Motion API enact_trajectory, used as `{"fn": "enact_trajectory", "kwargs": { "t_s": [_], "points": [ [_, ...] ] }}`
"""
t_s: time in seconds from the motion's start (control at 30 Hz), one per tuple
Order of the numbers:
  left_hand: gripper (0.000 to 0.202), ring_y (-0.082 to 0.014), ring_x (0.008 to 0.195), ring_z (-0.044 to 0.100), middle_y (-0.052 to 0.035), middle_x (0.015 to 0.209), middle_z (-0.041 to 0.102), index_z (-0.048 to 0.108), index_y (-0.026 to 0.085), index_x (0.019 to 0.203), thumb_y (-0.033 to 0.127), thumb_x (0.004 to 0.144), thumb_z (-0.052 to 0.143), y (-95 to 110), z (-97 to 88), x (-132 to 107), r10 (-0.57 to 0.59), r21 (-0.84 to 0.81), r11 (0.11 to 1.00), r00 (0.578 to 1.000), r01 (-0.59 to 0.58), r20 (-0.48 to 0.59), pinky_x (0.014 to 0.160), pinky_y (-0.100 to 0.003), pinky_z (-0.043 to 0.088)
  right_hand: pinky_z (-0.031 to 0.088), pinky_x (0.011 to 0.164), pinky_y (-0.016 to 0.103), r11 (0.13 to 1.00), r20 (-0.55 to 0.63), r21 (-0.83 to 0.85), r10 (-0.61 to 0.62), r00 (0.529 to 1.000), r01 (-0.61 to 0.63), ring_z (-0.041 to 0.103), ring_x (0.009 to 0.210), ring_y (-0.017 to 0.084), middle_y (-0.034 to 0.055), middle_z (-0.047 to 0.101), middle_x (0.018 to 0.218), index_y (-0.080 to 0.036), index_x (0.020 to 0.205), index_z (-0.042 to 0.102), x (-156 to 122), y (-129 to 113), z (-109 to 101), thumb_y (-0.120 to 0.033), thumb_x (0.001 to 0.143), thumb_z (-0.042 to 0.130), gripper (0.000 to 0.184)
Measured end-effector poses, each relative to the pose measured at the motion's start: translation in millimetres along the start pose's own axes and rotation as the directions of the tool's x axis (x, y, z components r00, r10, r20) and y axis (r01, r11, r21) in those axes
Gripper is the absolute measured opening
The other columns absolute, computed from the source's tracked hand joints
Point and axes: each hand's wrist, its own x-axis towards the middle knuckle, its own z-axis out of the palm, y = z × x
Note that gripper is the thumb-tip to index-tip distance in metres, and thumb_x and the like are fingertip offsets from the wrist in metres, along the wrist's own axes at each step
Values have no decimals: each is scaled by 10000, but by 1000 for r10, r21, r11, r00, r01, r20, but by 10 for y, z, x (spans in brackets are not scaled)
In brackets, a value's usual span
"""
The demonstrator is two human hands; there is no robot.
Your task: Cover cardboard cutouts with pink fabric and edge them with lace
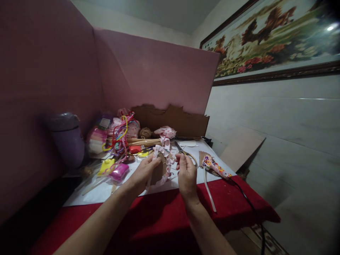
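Observation:
My left hand (145,171) grips a round brown cardboard piece (158,170) edged with pink patterned ribbon (166,156). The ribbon runs up to a loose bundle (166,133) behind it. My right hand (186,173) is closed round the handles of a pair of scissors (183,151), whose blades point up and left toward the ribbon. Both hands are held just above the white sheet (101,191) on the red-covered table (164,216).
A glue gun (214,165) with a colourful dotted body and a glue stick (208,191) lie to the right, with a black cord trailing off the table. Behind are wooden sticks (143,142), a twine ball (145,132), coloured cords (120,134), a purple container (67,140), cardboard (175,118) and pink partitions.

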Motion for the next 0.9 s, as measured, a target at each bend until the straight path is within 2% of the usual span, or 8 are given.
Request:
{"fn": "enact_trajectory", "kwargs": {
  "t_s": [0.17, 0.3, 0.4, 0.5, 0.6, 0.77, 0.9],
  "points": [
    [254, -150, 547, 608, -19, 675, 621, 536, 174, 946, 233, 708, 603, 25, 23, -4, -5, -26, 1000, 999, 4, -42, 543, -271, 487, 389, 566, 252, 993, 64, -91, -73, 995, 79, 512, 611, 157, 31, 586, 668, -171, 733, 578, -48, -11, 13, -382, 873, 431, 292],
    [270, -153, 572, 612, -16, 677, 611, 522, 172, 924, 148, 658, 562, 29, 47, -19, -30, 1, 1000, 998, 30, -47, 530, -256, 480, 388, 539, 254, 993, 108, -99, -47, 993, 58, 518, 557, 152, 22, 590, 629, -174, 720, 579, -63, 6, 24, -371, 866, 451, 277],
    [277, -144, 577, 596, -16, 705, 599, 530, 169, 901, 122, 629, 534, 39, 60, -34, -29, 30, 999, 998, 30, -48, 515, -248, 474, 411, 606, 270, 983, 99, -149, -90, 991, 104, 557, 633, 169, 46, 631, 697, -165, 757, 603, -60, 19, 28, -319, 854, 475, 222],
    [331, -140, 592, 578, -14, 757, 591, 529, 183, 936, 120, 612, 528, 53, 71, -51, -38, 36, 999, 999, 40, -38, 536, -274, 492, 424, 676, 280, 965, 104, -183, -171, 980, 187, 581, 725, 181, 65, 653, 786, -157, 830, 617, -63, 24, 33, -271, 841, 499, 164],
    [323, -143, 614, 559, -9, 752, 567, 520, 190, 947, 148, 626, 523, 42, 68, -50, -46, 50, 998, 998, 47, -30, 558, -296, 500, 416, 649, 271, 940, 148, -244, -207, 967, 238, 573, 694, 172, 58, 651, 755, -165, 783, 620, -78, 22, 46, -300, 855, 492, 200],
    [298, -147, 652, 531, 8, 725, 517, 524, 211, 996, 215, 699, 504, -35, 36, -6, 10, 89, 996, 999, -13, 35, 557, -278, 486, 400, 594, 257, 906, 130, -351, -202, 971, 235, 532, 600, 149, 30, 637, 710, -174, 778, 609, -100, -2, 77, -344, 824, 537, 191],
    [269, -121, 578, 486, 11, 684, 512, 532, 192, 977, 222, 712, 499, -40, 59, -4, -17, 89, 996, 999, 12, 52, 513, -239, 451, 390, 587, 258, 865, 112, -445, -206, 972, 234, 541, 605, 155, 23, 634, 702, -178, 767, 606, -92, -25, 97, -313, 806, 543, 154]
  ]
}}
